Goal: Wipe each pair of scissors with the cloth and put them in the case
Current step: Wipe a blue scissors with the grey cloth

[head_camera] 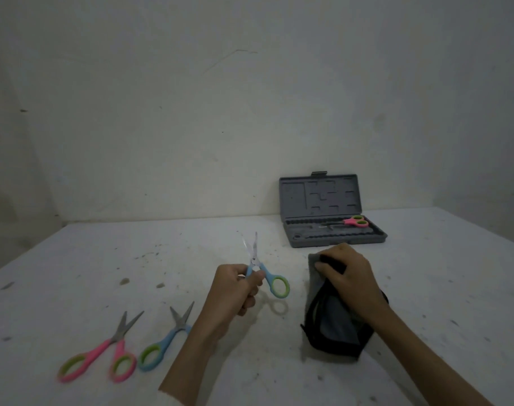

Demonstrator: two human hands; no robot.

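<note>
While my left hand point(236, 284) is closed around one handle of the blue scissors point(264, 272), holding them clear of the table point(74, 259), the blades point up and away from me and stand slightly parted, blurred at the tips. The free loop, green-lined, hangs out to the right of my fist, toward the cloth point(335, 312).

My right hand point(348, 273) lies just beside, fingers curled down and pinching the top edge of that cloth, which looks grey with a dark border and sits bunched on the table. I judge that the coming move turns on this: the scissors' long axis runs away from me, the cloth lies directly to their right, and the right hand is the nearer one to it, so the cloth would have to rise and cross leftward to meet the blades.

Further out, the case point(333, 230) stands open at the back right, lid propped up, beyond my right hand. One pair of pink scissors point(356, 221) already lies in its tray. Near my left forearm, two more pairs rest flat on the table: a pink pair point(103, 353) at far left and a second blue pair point(165, 341) just beside it, both with blades open and pointing away. Those two look not yet wiped, by my reckoning.
</note>
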